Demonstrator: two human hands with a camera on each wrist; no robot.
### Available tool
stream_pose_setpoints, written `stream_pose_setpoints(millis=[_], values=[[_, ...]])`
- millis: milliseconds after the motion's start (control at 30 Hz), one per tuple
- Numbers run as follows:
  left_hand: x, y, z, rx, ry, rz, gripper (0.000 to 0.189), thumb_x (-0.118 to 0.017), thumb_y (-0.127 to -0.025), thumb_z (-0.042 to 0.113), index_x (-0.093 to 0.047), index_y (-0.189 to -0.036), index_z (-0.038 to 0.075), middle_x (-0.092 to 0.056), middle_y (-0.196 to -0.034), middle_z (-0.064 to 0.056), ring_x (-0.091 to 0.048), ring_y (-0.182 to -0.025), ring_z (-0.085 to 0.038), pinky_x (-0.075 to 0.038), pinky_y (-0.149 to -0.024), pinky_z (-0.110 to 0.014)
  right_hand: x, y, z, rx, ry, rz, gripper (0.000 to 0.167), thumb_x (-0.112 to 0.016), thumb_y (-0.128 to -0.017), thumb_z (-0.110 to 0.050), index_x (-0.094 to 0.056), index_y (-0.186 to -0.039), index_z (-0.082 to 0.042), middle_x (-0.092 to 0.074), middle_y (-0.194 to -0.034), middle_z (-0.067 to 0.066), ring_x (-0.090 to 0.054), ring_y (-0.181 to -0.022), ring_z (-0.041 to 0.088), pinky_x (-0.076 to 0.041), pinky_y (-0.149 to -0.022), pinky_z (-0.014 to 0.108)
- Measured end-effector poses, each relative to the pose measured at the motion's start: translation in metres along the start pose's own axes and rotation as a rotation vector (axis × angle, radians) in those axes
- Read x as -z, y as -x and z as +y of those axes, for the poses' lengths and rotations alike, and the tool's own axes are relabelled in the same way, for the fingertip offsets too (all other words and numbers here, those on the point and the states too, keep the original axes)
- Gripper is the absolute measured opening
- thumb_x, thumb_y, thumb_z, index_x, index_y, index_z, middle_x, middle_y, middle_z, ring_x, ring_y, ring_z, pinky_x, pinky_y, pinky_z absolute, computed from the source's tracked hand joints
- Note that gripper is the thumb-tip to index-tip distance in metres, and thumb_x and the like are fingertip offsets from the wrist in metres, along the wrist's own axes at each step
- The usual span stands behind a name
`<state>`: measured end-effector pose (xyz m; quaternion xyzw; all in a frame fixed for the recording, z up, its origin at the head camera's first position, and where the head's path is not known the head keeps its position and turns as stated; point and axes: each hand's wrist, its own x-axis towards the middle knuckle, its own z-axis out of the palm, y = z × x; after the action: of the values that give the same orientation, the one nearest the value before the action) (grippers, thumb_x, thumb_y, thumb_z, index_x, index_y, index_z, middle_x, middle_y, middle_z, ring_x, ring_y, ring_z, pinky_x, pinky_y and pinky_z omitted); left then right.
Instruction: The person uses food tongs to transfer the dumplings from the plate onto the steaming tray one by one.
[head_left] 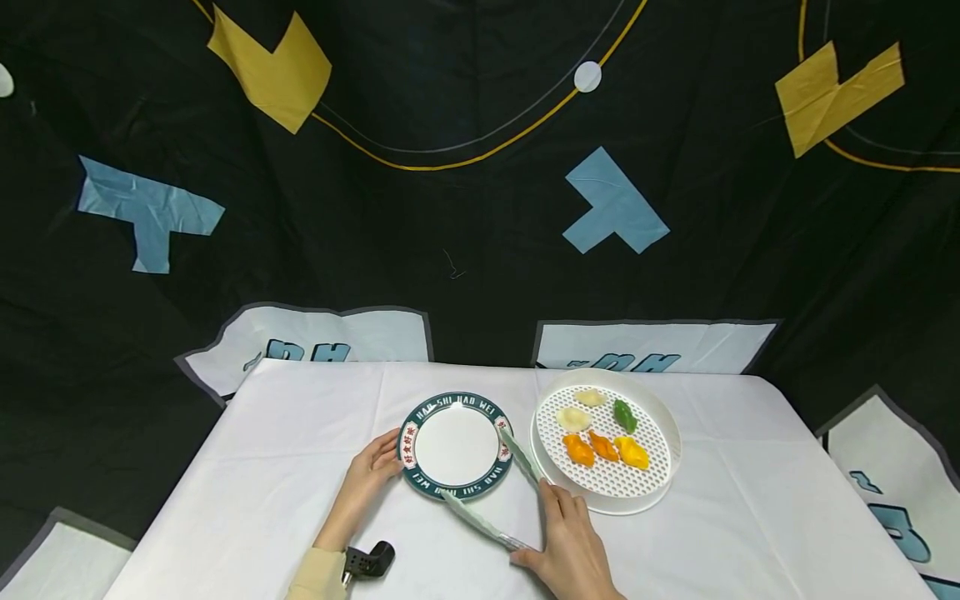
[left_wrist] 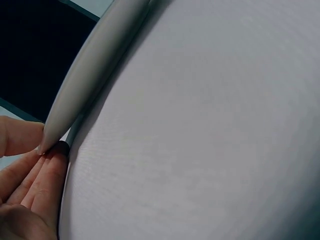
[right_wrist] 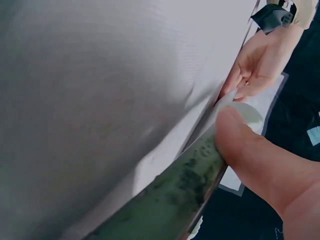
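My left hand [head_left: 371,471] pinches the left rim of a round plate [head_left: 457,446], white with a dark green lettered border. In the left wrist view, thumb and fingers [left_wrist: 37,192] lie on either side of the plate's edge [left_wrist: 90,70]. My right hand [head_left: 573,542] holds pale green tongs [head_left: 480,521] at the front right, their two arms spread wide. One tip overlaps the plate's right rim, the other its front rim, and nothing is between them. In the right wrist view, the thumb [right_wrist: 250,150] presses on a speckled green arm of the tongs [right_wrist: 175,192].
Right of the plate stands a round white tray with a perforated insert [head_left: 592,483]. On it lie several dumplings: two pale ones [head_left: 573,419], a green one [head_left: 624,415], two orange ones [head_left: 578,450] and a yellow one [head_left: 632,452]. A white cloth [head_left: 300,433] covers the table.
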<state>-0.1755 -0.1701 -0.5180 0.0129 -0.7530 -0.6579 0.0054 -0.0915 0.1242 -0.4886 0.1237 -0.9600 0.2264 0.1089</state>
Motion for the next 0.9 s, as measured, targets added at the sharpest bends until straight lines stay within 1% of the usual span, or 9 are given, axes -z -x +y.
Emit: stream_pose_setpoints(millis=[167, 300, 367, 433, 567, 700, 800, 900], values=[[0.0015, 0.0017, -0.0004, -0.021, -0.006, -0.011, 0.056, -0.057, -0.085, -0.006, -0.041, -0.139, -0.009, -0.048, -0.135, -0.028, -0.050, -0.121, -0.038, -0.042, -0.095, -0.015, -0.0007, 0.0005, -0.0032, -0.029, 0.010, -0.028, 0.100, -0.091, -0.053, -0.040, -0.050, -0.128, 0.011, -0.054, -0.120, 0.022, -0.048, -0.099, 0.029, -0.053, -0.076, 0.042], [0.0024, 0.0039, 0.0002, -0.008, -0.003, -0.020, 0.054, -0.057, -0.088, -0.004, -0.040, -0.139, -0.008, -0.047, -0.136, -0.027, -0.049, -0.123, -0.037, -0.042, -0.095, -0.016, -0.0032, 0.0019, -0.0042, -0.013, 0.019, -0.044, 0.101, -0.091, -0.054, -0.041, -0.049, -0.129, 0.013, -0.053, -0.121, 0.024, -0.047, -0.099, 0.030, -0.051, -0.080, 0.043], [0.0028, 0.0048, 0.0007, -0.001, -0.008, -0.024, 0.054, -0.057, -0.088, -0.002, -0.040, -0.140, -0.007, -0.047, -0.137, -0.027, -0.049, -0.124, -0.036, -0.042, -0.095, -0.016, -0.0045, 0.0024, -0.0040, 0.006, 0.024, -0.033, 0.100, -0.091, -0.055, -0.040, -0.049, -0.128, 0.013, -0.053, -0.122, 0.024, -0.047, -0.099, 0.029, -0.051, -0.080, 0.042], [0.0029, 0.0051, 0.0013, 0.006, -0.006, -0.028, 0.054, -0.057, -0.089, -0.001, -0.040, -0.140, -0.006, -0.047, -0.137, -0.026, -0.048, -0.124, -0.035, -0.041, -0.096, -0.016, -0.0050, 0.0023, -0.0027, 0.028, 0.023, -0.002, 0.098, -0.091, -0.055, -0.039, -0.051, -0.127, 0.013, -0.054, -0.121, 0.024, -0.047, -0.099, 0.029, -0.051, -0.080, 0.042], [0.0025, 0.0048, 0.0021, -0.001, -0.009, -0.034, 0.054, -0.056, -0.090, -0.001, -0.039, -0.140, -0.007, -0.046, -0.138, -0.027, -0.048, -0.124, -0.036, -0.041, -0.096, -0.017, -0.0045, 0.0022, 0.0011, 0.056, 0.012, 0.053, 0.094, -0.091, -0.053, -0.038, -0.054, -0.124, 0.012, -0.056, -0.118, 0.021, -0.050, -0.099, 0.029, -0.051, -0.082, 0.042], [0.0017, 0.0037, 0.0024, -0.001, -0.014, -0.032, 0.053, -0.056, -0.089, -0.002, -0.040, -0.140, -0.006, -0.047, -0.137, -0.027, -0.049, -0.123, -0.036, -0.042, -0.097, -0.018, -0.0031, 0.0027, 0.0033, 0.044, -0.016, 0.059, 0.090, -0.091, -0.054, -0.038, -0.056, -0.122, 0.011, -0.058, -0.117, 0.019, -0.051, -0.098, 0.028, -0.050, -0.084, 0.043], [0.0016, 0.0027, 0.0019, -0.006, -0.023, -0.032, 0.054, -0.056, -0.089, -0.002, -0.041, -0.140, -0.006, -0.048, -0.136, -0.026, -0.049, -0.123, -0.037, -0.042, -0.098, -0.021, -0.0025, 0.0020, 0.0031, 0.021, -0.028, 0.060, 0.089, -0.090, -0.056, -0.039, -0.057, -0.121, 0.011, -0.058, -0.118, 0.021, -0.052, -0.100, 0.029, -0.051, -0.085, 0.044], [0.0015, 0.0017, 0.0017, -0.002, -0.025, -0.028, 0.054, -0.056, -0.088, -0.002, -0.041, -0.140, -0.005, -0.049, -0.136, -0.026, -0.049, -0.123, -0.036, -0.043, -0.098, -0.022, -0.0024, 0.0007, 0.0023, -0.006, -0.024, 0.062, 0.089, -0.090, -0.056, -0.039, -0.056, -0.121, 0.012, -0.057, -0.118, 0.023, -0.052, -0.101, 0.031, -0.051, -0.086, 0.045]])
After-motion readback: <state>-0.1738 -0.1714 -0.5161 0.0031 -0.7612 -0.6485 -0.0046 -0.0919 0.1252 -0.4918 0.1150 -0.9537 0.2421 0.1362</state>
